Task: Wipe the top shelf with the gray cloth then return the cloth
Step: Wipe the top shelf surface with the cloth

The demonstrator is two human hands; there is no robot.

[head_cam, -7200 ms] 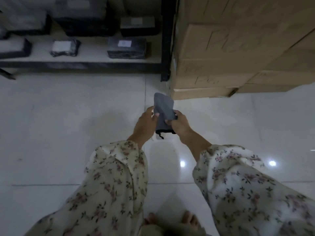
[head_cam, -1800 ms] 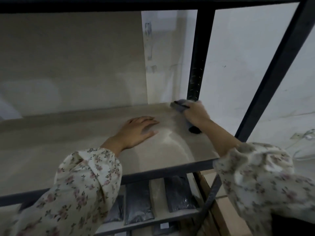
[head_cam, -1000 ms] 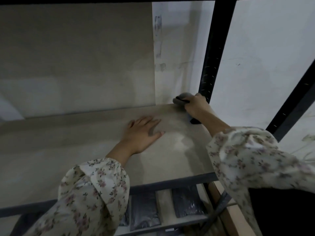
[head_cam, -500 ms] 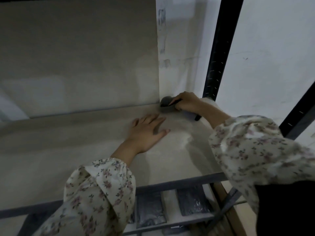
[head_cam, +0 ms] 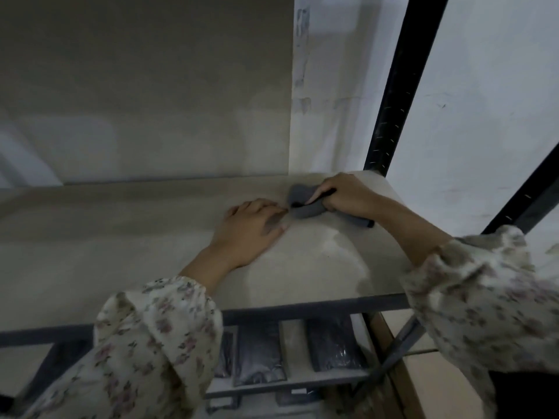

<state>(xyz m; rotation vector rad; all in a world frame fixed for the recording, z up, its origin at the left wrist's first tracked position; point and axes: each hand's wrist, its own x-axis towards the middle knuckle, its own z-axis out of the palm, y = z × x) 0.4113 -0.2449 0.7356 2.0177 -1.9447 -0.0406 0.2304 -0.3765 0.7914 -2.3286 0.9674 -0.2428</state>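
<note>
As seen from above, dim throughout. At left, bare board of the top shelf (head_cam: 121,237). On it, left hand (head_cam: 251,231) palm-down, fingers straight and pressed together. Just beside those fingertips, gray cloth (head_cam: 302,204), bunched near the back right corner, gripped by right hand (head_cam: 348,195), fingers curled round it. Rightmost, black post (head_cam: 399,86).

My right hand (head_cam: 348,196) grips the gray cloth (head_cam: 302,202) on the top shelf (head_cam: 121,237). My left hand (head_cam: 248,228) lies flat just beside it.
</note>
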